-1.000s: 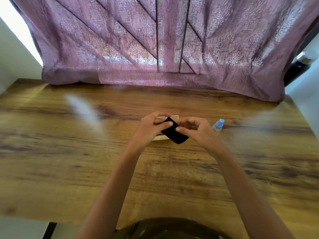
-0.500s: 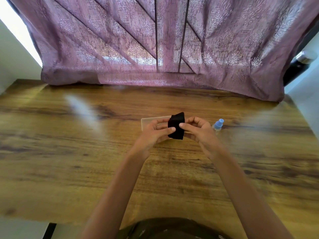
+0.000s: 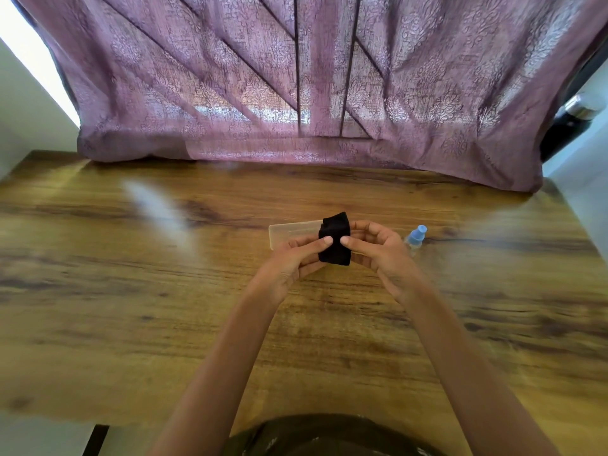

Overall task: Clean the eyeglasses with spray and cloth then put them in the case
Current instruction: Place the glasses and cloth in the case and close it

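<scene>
Person, head view. Left hand [image 3: 289,261] and right hand [image 3: 378,248]: bare, with slim fingers and short, rounded nails; the left thumbnail [image 3: 328,239] and right thumbnail [image 3: 344,240] show as small pale ovals. Left forearm [image 3: 223,357] and right forearm [image 3: 460,357]: uncovered along their whole visible length, narrow at the wrist and broadening toward the near edge, where the wide lens enlarges them. Garment [image 3: 329,436]: a dark, almost black fabric with a faint olive cast, seen as a low rounded shape at the near edge between the two forearms; a few small pale flecks mark it near left and near right; its cut cannot be told
</scene>
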{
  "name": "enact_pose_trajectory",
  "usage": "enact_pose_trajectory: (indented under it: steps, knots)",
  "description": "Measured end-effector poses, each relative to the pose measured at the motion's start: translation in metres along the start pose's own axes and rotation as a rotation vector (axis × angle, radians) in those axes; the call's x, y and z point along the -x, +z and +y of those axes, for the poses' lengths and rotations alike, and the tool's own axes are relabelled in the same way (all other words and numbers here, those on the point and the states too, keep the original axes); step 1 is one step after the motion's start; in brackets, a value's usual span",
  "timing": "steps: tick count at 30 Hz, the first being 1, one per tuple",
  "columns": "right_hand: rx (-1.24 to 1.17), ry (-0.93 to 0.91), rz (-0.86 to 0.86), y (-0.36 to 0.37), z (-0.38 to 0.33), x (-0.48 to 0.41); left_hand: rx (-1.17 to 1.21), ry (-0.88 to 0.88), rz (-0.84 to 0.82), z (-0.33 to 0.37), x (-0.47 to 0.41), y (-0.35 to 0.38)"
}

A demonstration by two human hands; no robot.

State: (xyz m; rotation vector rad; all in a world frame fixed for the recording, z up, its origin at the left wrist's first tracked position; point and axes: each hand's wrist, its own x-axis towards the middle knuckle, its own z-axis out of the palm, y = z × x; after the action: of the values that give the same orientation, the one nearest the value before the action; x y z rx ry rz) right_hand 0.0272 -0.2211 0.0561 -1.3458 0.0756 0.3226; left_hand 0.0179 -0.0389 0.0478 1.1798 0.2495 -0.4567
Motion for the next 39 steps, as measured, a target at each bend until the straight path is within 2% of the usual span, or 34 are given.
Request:
enact_pose_trajectory:
  steps: [8, 18, 23, 27, 29, 33, 39]
  knots:
    - [0.012, -0.035, 0.002, 0.0022, -0.0011, 0.0009, 0.027, 0.024, -0.027, 0.0035, 0.0002, 0.0032]
    - [0.191, -0.121, -0.028, 0.0023, -0.0023, 0.0019, 0.042, 0.049, -0.019, 0.0064, 0.0050, 0.0044]
    - [0.255, -0.101, -0.038, 0.0011, -0.0015, 0.0014, -0.010, 0.058, 0.017, 0.0069, 0.0035, 0.0025]
    - [0.152, -0.044, -0.003, 0.0036, -0.0016, 0.0005, -0.148, 0.144, 0.019, 0.0053, 0.0028, 0.0017]
    - [0.086, -0.025, 0.009, 0.0027, -0.0007, 0.0000, -0.162, 0.179, 0.033, 0.0056, 0.0028, 0.0031]
    - [0.111, 0.056, -0.015, 0.0012, 0.0013, 0.0013, -0.192, 0.209, 0.072, 0.0067, 0.0041, 0.0049]
    - [0.108, 0.071, 0.078, 0.0012, 0.0024, 0.0002, -0.193, 0.197, 0.071, 0.0042, 0.0043, 0.0036]
